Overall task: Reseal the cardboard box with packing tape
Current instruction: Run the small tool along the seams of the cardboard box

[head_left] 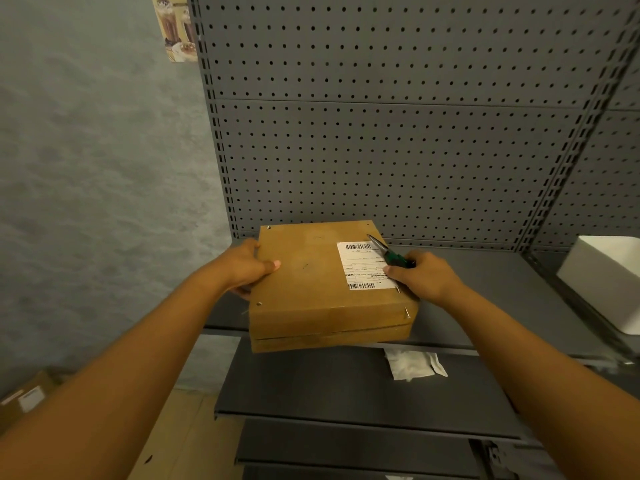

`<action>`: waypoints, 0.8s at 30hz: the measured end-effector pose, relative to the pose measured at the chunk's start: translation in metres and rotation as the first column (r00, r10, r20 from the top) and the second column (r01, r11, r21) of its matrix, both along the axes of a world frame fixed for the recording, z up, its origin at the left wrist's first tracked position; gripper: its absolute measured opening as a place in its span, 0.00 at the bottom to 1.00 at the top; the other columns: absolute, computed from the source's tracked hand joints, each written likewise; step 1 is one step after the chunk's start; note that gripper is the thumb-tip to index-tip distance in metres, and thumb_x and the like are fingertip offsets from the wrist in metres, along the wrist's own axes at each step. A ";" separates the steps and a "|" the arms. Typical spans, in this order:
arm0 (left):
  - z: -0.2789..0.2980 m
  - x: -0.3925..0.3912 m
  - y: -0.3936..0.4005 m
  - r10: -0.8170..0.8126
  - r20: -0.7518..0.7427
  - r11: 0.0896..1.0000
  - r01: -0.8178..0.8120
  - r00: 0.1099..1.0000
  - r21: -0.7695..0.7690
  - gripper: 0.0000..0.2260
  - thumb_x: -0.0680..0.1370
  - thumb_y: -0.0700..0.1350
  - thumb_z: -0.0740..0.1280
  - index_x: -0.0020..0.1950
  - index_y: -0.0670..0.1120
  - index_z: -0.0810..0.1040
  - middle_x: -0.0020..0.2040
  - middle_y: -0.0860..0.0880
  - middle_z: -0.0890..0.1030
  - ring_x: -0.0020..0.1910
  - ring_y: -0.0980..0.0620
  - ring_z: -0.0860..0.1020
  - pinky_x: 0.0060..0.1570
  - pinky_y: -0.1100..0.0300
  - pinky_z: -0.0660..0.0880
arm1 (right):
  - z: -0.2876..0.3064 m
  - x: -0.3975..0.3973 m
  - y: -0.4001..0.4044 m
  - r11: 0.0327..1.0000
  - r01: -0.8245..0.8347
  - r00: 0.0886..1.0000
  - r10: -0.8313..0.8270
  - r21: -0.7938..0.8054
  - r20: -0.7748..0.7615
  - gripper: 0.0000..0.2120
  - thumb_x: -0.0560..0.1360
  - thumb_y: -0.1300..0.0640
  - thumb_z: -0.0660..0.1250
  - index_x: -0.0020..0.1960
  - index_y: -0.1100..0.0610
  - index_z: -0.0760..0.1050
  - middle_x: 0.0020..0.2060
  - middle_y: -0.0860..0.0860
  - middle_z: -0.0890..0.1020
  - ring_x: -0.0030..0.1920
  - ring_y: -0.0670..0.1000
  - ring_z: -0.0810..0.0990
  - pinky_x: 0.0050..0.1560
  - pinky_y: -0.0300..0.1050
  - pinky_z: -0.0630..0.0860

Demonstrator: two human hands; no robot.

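With left hand (247, 266) gripping the flat brown cardboard box (322, 282) at nine o'clock, right hand (420, 275) gripping seemingly green-handled scissors (389, 254) at three, seat it squarely on the grey metal shelf (485, 289).

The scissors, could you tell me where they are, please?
In the right hand, the scissors lie over the shipping label on the cardboard box.

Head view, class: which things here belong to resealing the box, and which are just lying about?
Job:
cardboard box
left hand, gripping the box
right hand, holding a green-handled tool

Lying about:
white packet
white block
brown carton
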State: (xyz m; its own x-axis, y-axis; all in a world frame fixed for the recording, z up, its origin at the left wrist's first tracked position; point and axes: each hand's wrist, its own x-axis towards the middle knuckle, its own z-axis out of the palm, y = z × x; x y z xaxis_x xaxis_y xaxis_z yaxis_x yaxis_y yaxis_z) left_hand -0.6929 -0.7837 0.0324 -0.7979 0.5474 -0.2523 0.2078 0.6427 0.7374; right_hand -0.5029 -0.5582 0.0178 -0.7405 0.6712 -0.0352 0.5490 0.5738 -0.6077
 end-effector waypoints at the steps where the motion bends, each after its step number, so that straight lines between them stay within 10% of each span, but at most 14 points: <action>1: -0.001 0.000 -0.002 -0.005 0.009 1.000 0.005 1.000 0.003 0.28 0.79 0.50 0.65 0.76 0.50 0.56 0.67 0.42 0.70 0.48 0.46 0.75 0.30 0.57 0.73 | 0.000 0.000 0.000 1.000 -0.006 1.000 0.006 0.000 -0.004 0.21 0.76 0.45 0.66 0.61 0.58 0.73 0.54 0.56 0.79 0.47 0.52 0.75 0.50 0.47 0.75; 19: 0.006 0.004 -0.009 0.009 0.077 0.997 -0.002 0.997 -0.083 0.34 0.75 0.52 0.70 0.73 0.48 0.54 0.67 0.42 0.68 0.47 0.44 0.77 0.37 0.52 0.80 | 0.001 -0.025 0.005 0.997 -0.034 0.997 0.029 -0.073 -0.068 0.22 0.76 0.49 0.67 0.66 0.58 0.72 0.59 0.56 0.78 0.50 0.51 0.74 0.49 0.45 0.71; 24: 0.005 -0.001 -0.010 -0.024 -0.223 0.955 -0.044 0.974 -0.294 0.41 0.72 0.61 0.69 0.76 0.45 0.53 0.72 0.41 0.61 0.63 0.39 0.72 0.54 0.49 0.75 | 0.001 -0.034 0.006 0.980 -0.043 0.997 0.029 -0.193 -0.076 0.19 0.75 0.49 0.68 0.62 0.58 0.74 0.55 0.55 0.80 0.50 0.51 0.76 0.49 0.45 0.73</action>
